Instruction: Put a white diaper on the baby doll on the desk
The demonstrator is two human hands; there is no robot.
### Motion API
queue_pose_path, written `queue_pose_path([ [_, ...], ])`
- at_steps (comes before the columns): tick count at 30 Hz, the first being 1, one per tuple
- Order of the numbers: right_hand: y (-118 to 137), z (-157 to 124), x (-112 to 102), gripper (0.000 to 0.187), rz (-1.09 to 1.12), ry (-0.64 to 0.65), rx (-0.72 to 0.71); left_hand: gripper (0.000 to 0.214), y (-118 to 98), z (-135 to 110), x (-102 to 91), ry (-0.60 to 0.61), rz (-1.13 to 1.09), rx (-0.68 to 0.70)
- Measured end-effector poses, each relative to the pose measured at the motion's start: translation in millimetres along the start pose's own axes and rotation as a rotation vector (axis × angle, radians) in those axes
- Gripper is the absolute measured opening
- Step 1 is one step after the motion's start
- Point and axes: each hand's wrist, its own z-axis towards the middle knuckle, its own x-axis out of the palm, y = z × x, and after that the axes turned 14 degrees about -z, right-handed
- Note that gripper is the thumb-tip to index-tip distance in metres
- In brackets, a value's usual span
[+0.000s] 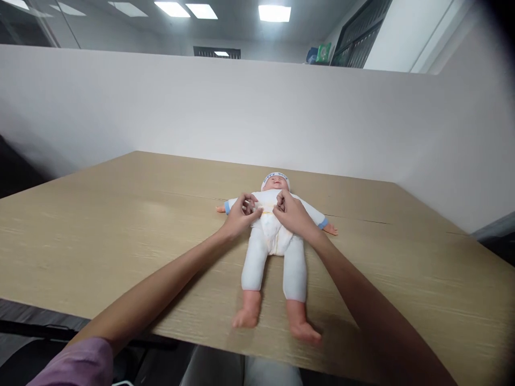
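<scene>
On its back lies a baby doll (254,262) in a white outfit with blue cuffs and a white cap, its bare feet toward me. A white diaper (276,236) with a yellow line near its waist covers the doll's hips. At the left side of the waist, my left hand (243,214) has thumb and fingers closed on the diaper's edge. My right hand (290,212) pinches the diaper's waist on the other side, fingers curled. What exactly lies between the fingertips is partly hidden.
The doll rests on a wide wooden table (120,225) with thin seams. A white partition wall (201,107) with glass above stands behind it. My legs (241,370) are under the near table edge, and a dark chair shows at lower left.
</scene>
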Motion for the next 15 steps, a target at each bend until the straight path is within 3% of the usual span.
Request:
queue_pose_path([
  [3, 16, -23, -14, 0.013, 0.079, -0.091, -0.053, 0.027, -25, -18, 0.6, 0.009, 0.080, 0.113],
  [5, 27, -52, -24, 0.011, 0.127, -0.061, -0.128, 0.022, -43, -38, -0.8, 0.156, 0.168, 0.183],
  [7, 32, -87, -31, 0.010, 0.140, 0.037, -0.221, 0.026, -55, -59, -3.1, 0.376, 0.276, 0.183],
  [10, 23, -128, -32, 0.008, 0.065, 0.203, -0.221, 0.026, -56, -81, -6.2, 0.607, 0.406, 0.141],
  [12, 9, -140, -27, 0.006, 0.008, 0.239, -0.131, 0.020, -48, -85, -6.9, 0.602, 0.438, 0.134],
  [15, -7, -136, -19, 0.009, -0.071, 0.189, -0.016, 0.020, -36, -78, -4.1, 0.487, 0.468, 0.104],
])
